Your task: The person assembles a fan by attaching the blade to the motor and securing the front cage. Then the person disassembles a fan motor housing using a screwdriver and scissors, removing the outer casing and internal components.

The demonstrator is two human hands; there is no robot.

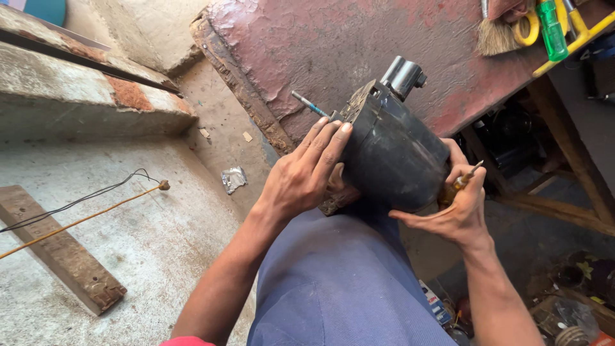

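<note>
Hands hold a dark motor housing (pixel 394 157) on the person's knee, likely to keep it steady. The left hand (pixel 301 179) lies flat on its side, fingers nearly straight. The right hand (pixel 458 205) is curled around a small yellow-handled screwdriver (pixel 460 182) (tip hidden). A rusty red surface (pixel 333 45) lies beyond.

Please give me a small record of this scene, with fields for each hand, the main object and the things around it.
Main object: dark grey cylindrical motor housing with a shiny metal cap, resting on the person's blue-trousered knee
Left hand: open palm and fingers pressed on the housing's left side
Right hand: closed around a small yellow-handled screwdriver beside the housing's right side
Behind: worn red metal sheet
Top right: bristle brush, green-handled tool
Left: wooden plank, thin orange wire on concrete floor
</note>
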